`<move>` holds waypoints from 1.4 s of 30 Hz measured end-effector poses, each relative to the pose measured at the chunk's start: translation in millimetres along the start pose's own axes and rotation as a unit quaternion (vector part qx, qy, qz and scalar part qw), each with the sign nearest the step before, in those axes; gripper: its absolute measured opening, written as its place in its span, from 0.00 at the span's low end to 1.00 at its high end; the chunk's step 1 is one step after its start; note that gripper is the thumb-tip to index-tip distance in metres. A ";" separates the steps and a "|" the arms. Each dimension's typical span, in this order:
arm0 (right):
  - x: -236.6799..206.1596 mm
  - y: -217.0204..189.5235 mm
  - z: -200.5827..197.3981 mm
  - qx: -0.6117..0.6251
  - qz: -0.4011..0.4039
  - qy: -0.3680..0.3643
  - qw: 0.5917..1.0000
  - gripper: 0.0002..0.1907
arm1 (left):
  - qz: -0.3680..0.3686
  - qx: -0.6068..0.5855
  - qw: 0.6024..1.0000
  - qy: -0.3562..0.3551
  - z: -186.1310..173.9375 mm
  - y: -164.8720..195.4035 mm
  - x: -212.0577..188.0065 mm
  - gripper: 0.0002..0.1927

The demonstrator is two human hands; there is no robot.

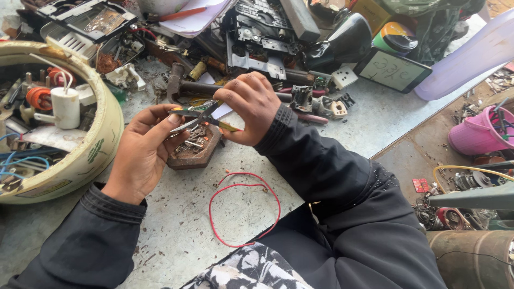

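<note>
Red wire loop [243,214] near; our right hand [250,107] grips pliers [201,115], left hand [144,150] pinches workpiece; best steady both above desk [176,235].

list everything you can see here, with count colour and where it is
pliers: 1, green and yellow handles, held between both hands
rusty tray: 1, brown, holds small metal bits, under the hands
wire loop: 1, red, on the table near the person
round tub: 1, cream, left edge, full of wires and parts
white cylinder: 1, inside the tub
hammer: 1, rusty dark, behind the hands
pink bucket: 1, on the floor, right
lilac container: 1, top right
table: 1, grey, dusty
left hand: 1, fingertips on the pliers
right hand: 1, gripping the pliers
</note>
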State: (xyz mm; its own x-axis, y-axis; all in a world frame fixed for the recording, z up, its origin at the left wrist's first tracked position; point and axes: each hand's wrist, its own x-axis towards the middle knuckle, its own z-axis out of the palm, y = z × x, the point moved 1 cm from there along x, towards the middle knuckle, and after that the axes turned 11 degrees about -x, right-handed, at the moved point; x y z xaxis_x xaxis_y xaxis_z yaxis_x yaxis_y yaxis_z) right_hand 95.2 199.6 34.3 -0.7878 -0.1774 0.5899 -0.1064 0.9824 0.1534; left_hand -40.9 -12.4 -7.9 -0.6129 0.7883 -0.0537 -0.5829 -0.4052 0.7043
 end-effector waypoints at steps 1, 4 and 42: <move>-0.3 0.2 0.1 -0.004 0.001 0.004 1.000 0.34 | 0.000 -0.003 1.000 0.000 0.5 -0.4 0.2 0.09; -0.3 1.4 0.7 -0.008 -0.006 0.016 1.000 0.34 | 0.001 -0.001 1.000 0.002 0.9 0.1 0.2 0.09; -3.2 7.4 5.6 -0.015 -0.009 -0.003 1.000 0.34 | -0.001 -0.004 1.000 -0.019 -3.2 0.8 -4.1 0.08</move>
State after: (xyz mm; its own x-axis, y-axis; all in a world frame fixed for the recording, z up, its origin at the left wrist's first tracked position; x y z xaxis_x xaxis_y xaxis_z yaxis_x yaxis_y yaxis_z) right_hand 93.6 207.8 29.1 -0.7896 -0.1951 0.5818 -0.1024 0.9767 0.1886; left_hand -40.6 -17.4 -9.3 -0.5905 0.8065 -0.0277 -0.5884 -0.4067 0.6988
